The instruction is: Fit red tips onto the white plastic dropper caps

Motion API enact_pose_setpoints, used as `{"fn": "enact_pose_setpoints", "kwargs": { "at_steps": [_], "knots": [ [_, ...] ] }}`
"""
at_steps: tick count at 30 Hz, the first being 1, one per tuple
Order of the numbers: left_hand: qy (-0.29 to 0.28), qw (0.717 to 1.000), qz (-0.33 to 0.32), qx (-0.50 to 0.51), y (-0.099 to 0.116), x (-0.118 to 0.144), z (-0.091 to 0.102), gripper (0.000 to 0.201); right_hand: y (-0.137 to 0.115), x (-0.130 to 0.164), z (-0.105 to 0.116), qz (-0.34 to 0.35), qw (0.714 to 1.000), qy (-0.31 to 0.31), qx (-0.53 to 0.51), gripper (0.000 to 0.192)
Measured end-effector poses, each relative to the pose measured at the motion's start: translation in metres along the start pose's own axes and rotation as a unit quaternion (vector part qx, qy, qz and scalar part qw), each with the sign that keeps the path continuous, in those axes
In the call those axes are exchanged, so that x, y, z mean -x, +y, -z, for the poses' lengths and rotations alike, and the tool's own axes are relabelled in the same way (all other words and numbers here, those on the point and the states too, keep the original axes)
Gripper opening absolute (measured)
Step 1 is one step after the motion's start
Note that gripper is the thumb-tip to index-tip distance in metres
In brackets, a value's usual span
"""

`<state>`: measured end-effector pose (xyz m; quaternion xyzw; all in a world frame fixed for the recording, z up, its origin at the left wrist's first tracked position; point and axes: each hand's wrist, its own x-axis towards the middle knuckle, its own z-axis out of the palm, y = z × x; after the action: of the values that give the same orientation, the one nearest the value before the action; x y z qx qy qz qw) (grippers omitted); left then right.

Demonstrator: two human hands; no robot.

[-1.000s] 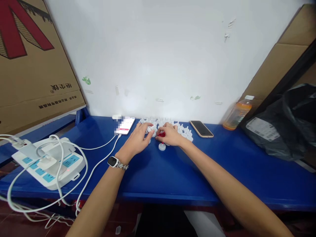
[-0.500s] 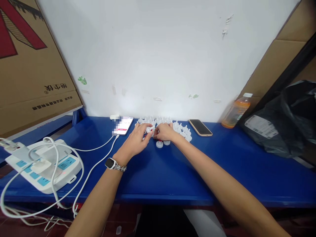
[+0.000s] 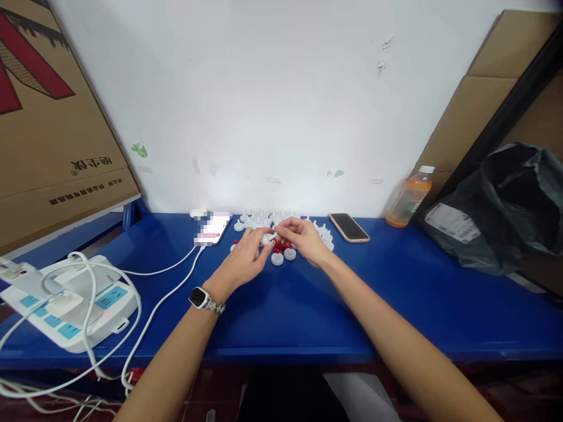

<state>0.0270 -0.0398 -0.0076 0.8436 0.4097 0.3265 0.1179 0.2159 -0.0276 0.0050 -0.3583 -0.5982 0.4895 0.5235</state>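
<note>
My left hand (image 3: 244, 255) pinches a white plastic nozzle cap (image 3: 268, 238) between thumb and fingers, its spout tilted toward the right. Thumb and fingertips of my right hand (image 3: 307, 239) are closed at the spout's tip; any small piece between them is too small to make out. Just below the hands lies a heap of small red tips (image 3: 278, 248). In front of it stand two white caps with red tips, a nearer one (image 3: 277, 258) and another (image 3: 290, 254) beside it. Many plain white nozzle caps (image 3: 264, 217) stand spread out behind my hands, partly hidden by them.
A phone on a cable (image 3: 215, 230) lies left, a dark-screened phone (image 3: 349, 227) right. Farther right are an orange drink bottle (image 3: 409, 199) and a dark plastic bag (image 3: 475, 217). A power strip (image 3: 83, 310) with looping white cables covers the blue table's (image 3: 299, 310) left end.
My right hand has risen from the red tips to the spout of the cap in my left hand. The heap of red tips is now uncovered. The view has shifted slightly.
</note>
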Motion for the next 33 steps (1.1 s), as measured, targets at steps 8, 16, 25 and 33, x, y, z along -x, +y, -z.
{"fn": "enact_pose_setpoints", "kwargs": {
  "at_steps": [8,16,25,33],
  "knots": [
    [0.029,0.999,-0.012,-0.036,0.005,0.000,-0.001,0.041,0.007,0.002,-0.015,0.028,0.996,0.064,-0.055,0.039],
    [0.080,0.994,-0.043,-0.055,0.010,-0.004,-0.007,0.040,0.007,0.007,-0.031,0.088,0.981,0.160,-0.069,0.037],
    [0.060,0.995,-0.035,-0.074,-0.001,-0.007,0.000,0.056,0.002,-0.008,-0.016,0.109,0.988,0.100,0.037,0.028],
    [0.045,0.988,0.092,-0.114,-0.043,0.003,0.033,0.051,-0.002,-0.046,0.003,0.111,0.913,-0.122,0.373,0.008]
  ]
}}
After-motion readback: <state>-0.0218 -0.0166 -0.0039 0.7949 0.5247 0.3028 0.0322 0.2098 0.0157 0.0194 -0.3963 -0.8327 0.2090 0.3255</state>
